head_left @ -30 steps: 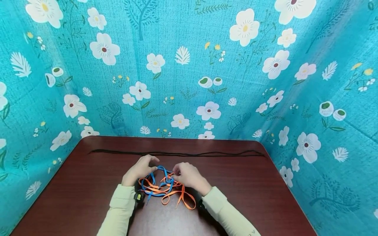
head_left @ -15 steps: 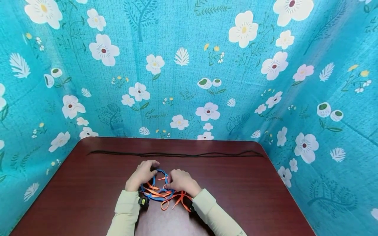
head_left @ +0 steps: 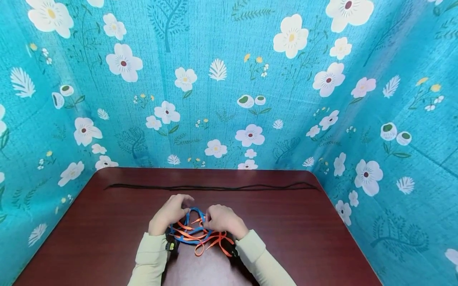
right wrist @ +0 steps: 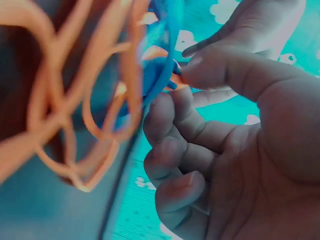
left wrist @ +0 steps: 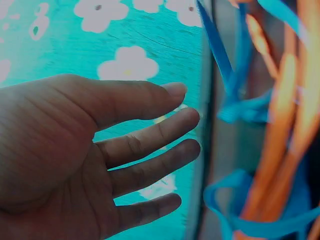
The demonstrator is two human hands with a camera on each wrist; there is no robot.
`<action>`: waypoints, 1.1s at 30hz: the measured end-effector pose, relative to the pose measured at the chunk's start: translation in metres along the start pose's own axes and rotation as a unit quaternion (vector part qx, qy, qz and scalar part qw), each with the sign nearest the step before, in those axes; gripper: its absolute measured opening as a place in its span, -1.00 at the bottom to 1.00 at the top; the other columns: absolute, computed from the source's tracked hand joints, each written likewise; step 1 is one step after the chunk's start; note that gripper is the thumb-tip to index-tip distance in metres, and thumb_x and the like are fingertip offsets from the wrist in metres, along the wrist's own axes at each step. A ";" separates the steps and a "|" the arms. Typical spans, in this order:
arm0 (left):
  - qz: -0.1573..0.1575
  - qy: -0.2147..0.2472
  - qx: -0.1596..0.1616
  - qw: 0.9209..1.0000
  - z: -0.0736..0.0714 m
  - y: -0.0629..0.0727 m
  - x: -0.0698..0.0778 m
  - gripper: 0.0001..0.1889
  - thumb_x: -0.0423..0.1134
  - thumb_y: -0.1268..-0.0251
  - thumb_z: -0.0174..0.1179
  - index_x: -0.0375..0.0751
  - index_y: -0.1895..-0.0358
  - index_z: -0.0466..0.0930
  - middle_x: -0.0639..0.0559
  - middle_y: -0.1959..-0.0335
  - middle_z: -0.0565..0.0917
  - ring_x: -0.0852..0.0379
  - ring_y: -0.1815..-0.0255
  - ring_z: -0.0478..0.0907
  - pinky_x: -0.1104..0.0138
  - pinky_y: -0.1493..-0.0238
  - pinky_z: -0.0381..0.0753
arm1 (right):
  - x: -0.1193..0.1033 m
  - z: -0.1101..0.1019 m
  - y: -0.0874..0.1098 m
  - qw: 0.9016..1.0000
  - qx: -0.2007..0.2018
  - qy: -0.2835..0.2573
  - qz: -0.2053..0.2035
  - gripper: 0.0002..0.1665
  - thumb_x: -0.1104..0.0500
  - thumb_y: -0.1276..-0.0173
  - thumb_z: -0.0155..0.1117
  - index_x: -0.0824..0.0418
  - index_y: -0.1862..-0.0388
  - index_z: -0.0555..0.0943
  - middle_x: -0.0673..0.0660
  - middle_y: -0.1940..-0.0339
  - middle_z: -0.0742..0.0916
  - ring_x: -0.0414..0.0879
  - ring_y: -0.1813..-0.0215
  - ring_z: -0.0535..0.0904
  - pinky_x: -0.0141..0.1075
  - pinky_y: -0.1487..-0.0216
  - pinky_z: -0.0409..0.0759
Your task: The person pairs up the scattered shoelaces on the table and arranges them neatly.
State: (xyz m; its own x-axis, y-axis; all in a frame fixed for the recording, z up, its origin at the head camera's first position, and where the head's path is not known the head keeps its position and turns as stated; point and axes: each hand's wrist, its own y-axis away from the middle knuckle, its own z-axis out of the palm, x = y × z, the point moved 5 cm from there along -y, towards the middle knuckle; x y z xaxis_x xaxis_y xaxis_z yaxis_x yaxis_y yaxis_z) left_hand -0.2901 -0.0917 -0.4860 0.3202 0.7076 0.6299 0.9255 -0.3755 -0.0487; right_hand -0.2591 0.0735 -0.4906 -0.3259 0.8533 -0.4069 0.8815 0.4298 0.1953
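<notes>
A loose tangle of flat shoelaces lies on the table between my hands, the orange shoelace crossing over and under the blue shoelace. My left hand hovers at the tangle's left side; in the left wrist view its thumb and fingers are extended, apart from the laces, with nothing between them. At the right side, my right hand pinches a bit of orange shoelace between thumb and index finger, its other fingers curled. Blue lace runs close by those fingertips. Just how the laces cross there is blurred and partly hidden.
A long black cord stretches across the back of the dark red table. Behind and beside the table hangs a turquoise flowered cloth. Both forearms wear pale sleeves, with a dark camera band at the left wrist.
My right hand has come lower and left over the tangle, covering part of the laces, then shifted slightly. The left hand has dropped a little. An orange lace end now shows inside the blue loop.
</notes>
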 end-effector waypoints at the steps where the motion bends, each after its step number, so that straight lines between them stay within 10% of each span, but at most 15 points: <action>1: 0.011 0.001 0.001 1.000 -0.003 0.001 0.005 -0.68 -0.52 -0.24 0.32 -0.34 -0.08 0.68 -0.14 0.08 0.75 -0.05 0.06 0.69 0.04 0.00 0.66 | -0.002 -0.004 0.002 1.000 0.007 -0.006 -0.006 -0.66 0.06 -0.31 0.42 -0.04 0.63 0.54 -0.16 0.69 0.49 -0.25 0.64 0.38 -0.36 0.59 0.31; 9: 0.107 0.020 -0.003 0.994 -0.013 0.007 0.041 -0.74 -0.51 -0.35 0.22 -0.32 -0.06 0.70 -0.17 -0.03 0.73 -0.13 -0.12 0.64 -0.02 -0.13 0.60 | -0.012 -0.031 0.020 0.995 0.065 -0.064 -0.037 -0.84 0.23 -0.23 0.36 -0.02 0.43 0.57 -0.16 0.68 0.51 -0.27 0.64 0.36 -0.38 0.59 0.28; 18: 0.114 0.060 -0.062 0.990 -0.007 0.008 0.059 -0.72 -0.50 -0.40 0.02 -0.29 0.03 0.72 -0.06 0.40 0.67 0.31 0.67 0.28 0.40 0.46 0.40 | -0.019 -0.053 0.033 0.986 0.130 -0.086 -0.063 -0.95 0.25 -0.30 0.42 0.10 0.32 0.73 -0.16 0.46 0.70 -0.35 0.43 0.54 -0.39 0.41 0.51; 26: 0.135 0.058 -0.046 0.988 -0.011 0.017 0.079 -0.83 -0.36 -0.42 0.21 -0.24 0.02 0.71 0.02 0.12 0.72 0.14 0.13 0.65 0.17 0.05 0.67 | -0.013 -0.068 0.042 0.976 0.154 -0.131 -0.077 -0.94 0.25 -0.29 0.45 0.08 0.30 0.76 -0.13 0.46 0.75 -0.37 0.51 0.59 -0.39 0.41 0.56; 33: 0.177 0.039 -0.012 0.983 -0.015 0.023 0.091 -0.93 -0.27 -0.40 0.31 -0.15 0.15 0.70 0.11 0.18 0.66 0.11 0.07 0.62 0.16 -0.04 0.63 | -0.017 -0.082 0.056 0.969 0.164 -0.152 -0.107 -0.92 0.19 -0.30 0.49 0.04 0.24 0.77 -0.14 0.40 0.77 -0.36 0.43 0.62 -0.39 0.37 0.59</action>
State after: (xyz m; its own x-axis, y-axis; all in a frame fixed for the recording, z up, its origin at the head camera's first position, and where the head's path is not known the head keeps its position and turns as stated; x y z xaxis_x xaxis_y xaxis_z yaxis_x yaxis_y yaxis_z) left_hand -0.2434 -0.0453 -0.4181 0.6037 0.4825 0.6346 0.7541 -0.6039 -0.2582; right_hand -0.2325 0.1068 -0.3996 -0.4413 0.6066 -0.6613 0.8822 0.4283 -0.1959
